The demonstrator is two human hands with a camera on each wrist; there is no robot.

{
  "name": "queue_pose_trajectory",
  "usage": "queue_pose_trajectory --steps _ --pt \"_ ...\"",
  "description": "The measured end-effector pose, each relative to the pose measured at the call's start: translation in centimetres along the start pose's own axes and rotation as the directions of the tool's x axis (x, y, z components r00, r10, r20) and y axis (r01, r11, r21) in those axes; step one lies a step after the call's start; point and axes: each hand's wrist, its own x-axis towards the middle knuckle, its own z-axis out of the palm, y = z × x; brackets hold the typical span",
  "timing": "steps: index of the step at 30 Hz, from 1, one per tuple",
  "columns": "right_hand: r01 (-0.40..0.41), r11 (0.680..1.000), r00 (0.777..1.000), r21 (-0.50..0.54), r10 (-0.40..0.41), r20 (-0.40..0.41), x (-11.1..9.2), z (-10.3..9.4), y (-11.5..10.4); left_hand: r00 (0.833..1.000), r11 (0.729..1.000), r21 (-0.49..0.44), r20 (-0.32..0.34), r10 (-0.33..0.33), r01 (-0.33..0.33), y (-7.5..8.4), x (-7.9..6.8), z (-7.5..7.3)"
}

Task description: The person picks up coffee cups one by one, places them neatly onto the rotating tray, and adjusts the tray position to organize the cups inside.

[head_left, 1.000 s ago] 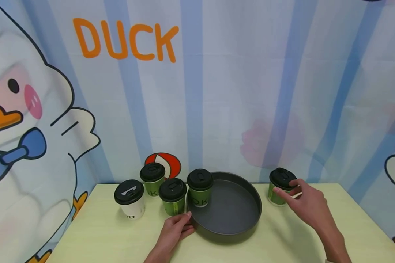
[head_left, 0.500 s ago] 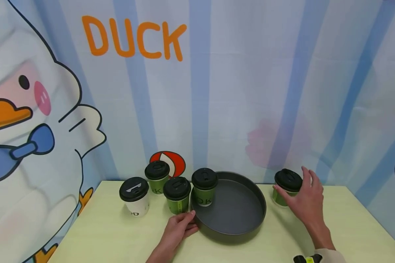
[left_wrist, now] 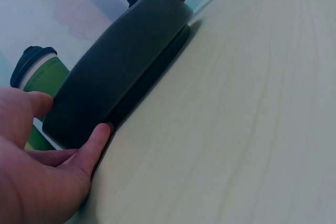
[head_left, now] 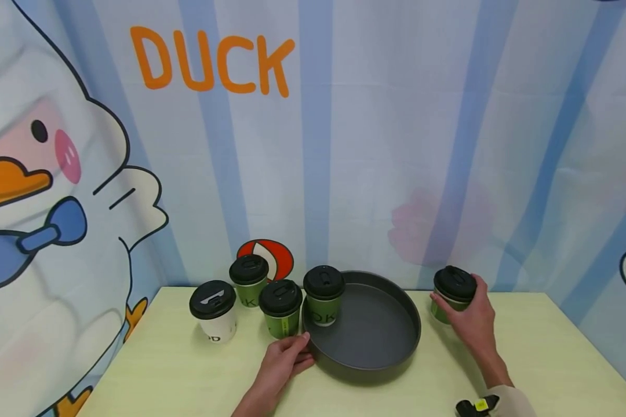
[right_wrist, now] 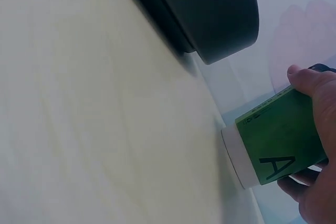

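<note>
In the head view, my right hand [head_left: 473,321] gripped a lidded green cup [head_left: 451,286] to the right of the dark pan [head_left: 378,336], where a second cup [head_left: 323,301] stood. In the left wrist view, my left hand [left_wrist: 50,171] pinched the pan's edge, seemingly steadying it. In the right wrist view, the gripped cup's base seemed to rest on the tabletop [right_wrist: 105,103]: apparently the grasping step, its next move calling for a level lift.

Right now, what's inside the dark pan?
Inside the pan, a green cup with a black lid stands toward the left; bare floor shows beside it. The cup covers the floor beneath it, and its lid hides any contents.
</note>
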Motion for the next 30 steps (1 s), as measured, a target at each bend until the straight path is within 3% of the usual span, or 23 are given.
queue_pose_trajectory --steps 8,17,24,30 --pt "-0.001 1.0 1.0 0.027 0.002 -0.022 -0.1 -0.4 -0.7 1.0 1.0 -0.01 0.008 0.02 -0.02 -0.1 -0.2 0.0" --pt "0.035 0.998 0.999 0.059 -0.032 -0.04 -0.3 -2.3 -5.2 1.0 1.0 -0.008 0.019 0.025 -0.025 -0.2 -0.1 0.0" --pt "0.081 0.986 0.996 0.147 -0.087 0.036 -1.8 -1.8 -9.6 0.999 0.999 -0.004 0.021 0.033 -0.033 0.2 -0.3 0.0" --pt "0.161 0.955 0.969 0.25 -0.201 0.145 -3.9 0.5 -12.0 1.0 1.0 -0.008 0.016 0.027 -0.027 0.0 -0.3 0.0"
